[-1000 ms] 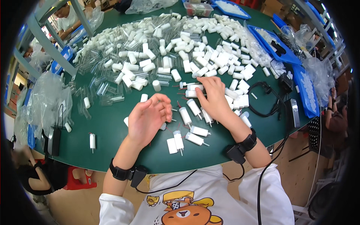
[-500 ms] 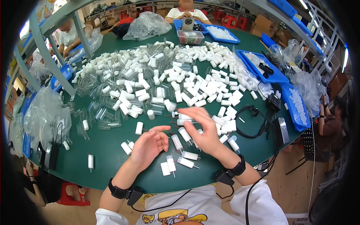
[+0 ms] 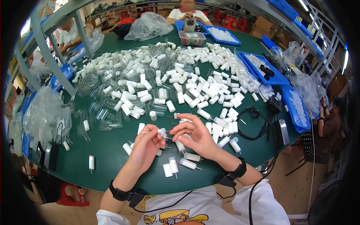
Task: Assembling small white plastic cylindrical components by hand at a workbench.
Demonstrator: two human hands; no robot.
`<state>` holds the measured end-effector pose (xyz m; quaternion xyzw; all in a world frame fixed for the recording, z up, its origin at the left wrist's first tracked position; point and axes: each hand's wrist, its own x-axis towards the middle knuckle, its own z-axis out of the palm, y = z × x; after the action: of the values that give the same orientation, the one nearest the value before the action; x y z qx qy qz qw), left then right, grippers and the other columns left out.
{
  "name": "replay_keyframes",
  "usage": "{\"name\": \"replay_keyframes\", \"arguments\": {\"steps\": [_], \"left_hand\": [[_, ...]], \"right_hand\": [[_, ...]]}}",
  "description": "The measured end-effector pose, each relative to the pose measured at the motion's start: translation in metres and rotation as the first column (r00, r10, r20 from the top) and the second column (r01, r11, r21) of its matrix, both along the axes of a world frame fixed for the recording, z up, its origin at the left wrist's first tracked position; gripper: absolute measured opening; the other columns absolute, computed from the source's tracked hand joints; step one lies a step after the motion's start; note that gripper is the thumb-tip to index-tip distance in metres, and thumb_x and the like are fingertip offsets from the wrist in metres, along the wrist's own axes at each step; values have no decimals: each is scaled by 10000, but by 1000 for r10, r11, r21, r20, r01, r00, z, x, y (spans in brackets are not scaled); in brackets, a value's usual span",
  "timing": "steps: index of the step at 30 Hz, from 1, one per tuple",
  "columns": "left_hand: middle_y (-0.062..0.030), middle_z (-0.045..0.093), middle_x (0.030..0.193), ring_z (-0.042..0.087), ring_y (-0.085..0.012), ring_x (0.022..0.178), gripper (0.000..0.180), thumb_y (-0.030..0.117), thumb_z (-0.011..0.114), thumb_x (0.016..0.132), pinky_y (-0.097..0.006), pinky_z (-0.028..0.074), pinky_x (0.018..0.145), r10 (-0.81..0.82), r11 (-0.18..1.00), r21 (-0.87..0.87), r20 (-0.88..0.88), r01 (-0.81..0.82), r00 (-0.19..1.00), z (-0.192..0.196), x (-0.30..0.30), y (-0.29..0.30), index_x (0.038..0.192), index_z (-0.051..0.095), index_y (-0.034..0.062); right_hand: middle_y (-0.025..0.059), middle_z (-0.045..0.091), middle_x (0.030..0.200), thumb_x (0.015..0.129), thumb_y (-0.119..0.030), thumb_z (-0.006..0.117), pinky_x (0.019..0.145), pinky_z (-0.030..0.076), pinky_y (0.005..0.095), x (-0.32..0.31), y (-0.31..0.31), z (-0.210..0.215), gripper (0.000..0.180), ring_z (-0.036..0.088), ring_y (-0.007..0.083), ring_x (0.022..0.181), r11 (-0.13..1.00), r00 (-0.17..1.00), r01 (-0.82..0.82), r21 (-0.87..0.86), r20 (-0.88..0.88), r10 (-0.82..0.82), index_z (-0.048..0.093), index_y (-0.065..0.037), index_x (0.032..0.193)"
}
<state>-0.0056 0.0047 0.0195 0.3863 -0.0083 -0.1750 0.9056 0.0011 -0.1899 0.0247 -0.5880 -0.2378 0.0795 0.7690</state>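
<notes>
Between the fingertips of my left hand (image 3: 147, 147) is a small motor (image 3: 162, 131) with a pale end and thin red wires; the fingers cover much of it. My right hand (image 3: 198, 138) hovers just to its right, fingers curved and apart, the tips close to the red wires. Whether they touch the wires is hard to see. Below the hands lie several white cylinders with thin metal shafts, such as one cylinder (image 3: 190, 164) near the right wrist. A plain white sleeve (image 3: 167, 170) stands beside them. Another shafted cylinder (image 3: 91, 162) lies alone at the left.
A wide heap of white sleeves (image 3: 195, 92) and clear plastic tubes (image 3: 107, 108) covers the table's middle. Black cables (image 3: 247, 129) and an adapter (image 3: 274, 104) are at the right, near blue trays (image 3: 296, 108). Plastic bags (image 3: 47, 116) crowd the left edge. Other people sit around the table.
My left hand has closed on a small motor, where it was loosely curled before. My right hand has shifted slightly left and down toward it, and more white cylinders show above it.
</notes>
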Motion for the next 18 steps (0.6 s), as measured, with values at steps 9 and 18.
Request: {"name": "replay_keyframes", "arguments": {"steps": [9,18], "left_hand": [[-70,600,906,569,-139,833,95,136,500,929,-262,440,763,-234,971,59,72,230,969,-1,-6,-4,979,493,55],[-89,522,1036,531,-172,865,396,188,520,882,-299,394,789,-182,978,96,-21,183,983,-1,-8,1,1207,314,94]], "right_hand": [[68,615,946,862,-42,589,787,462,250,0,1,1,326,573,117,894,988,956,-152,-33,-258,138,540,24,1178],[48,604,844,979,-328,371,705,445,262,102,-42,18,405,548,108,737,833,853,522,-184,103,-512,598,7,993]]}}
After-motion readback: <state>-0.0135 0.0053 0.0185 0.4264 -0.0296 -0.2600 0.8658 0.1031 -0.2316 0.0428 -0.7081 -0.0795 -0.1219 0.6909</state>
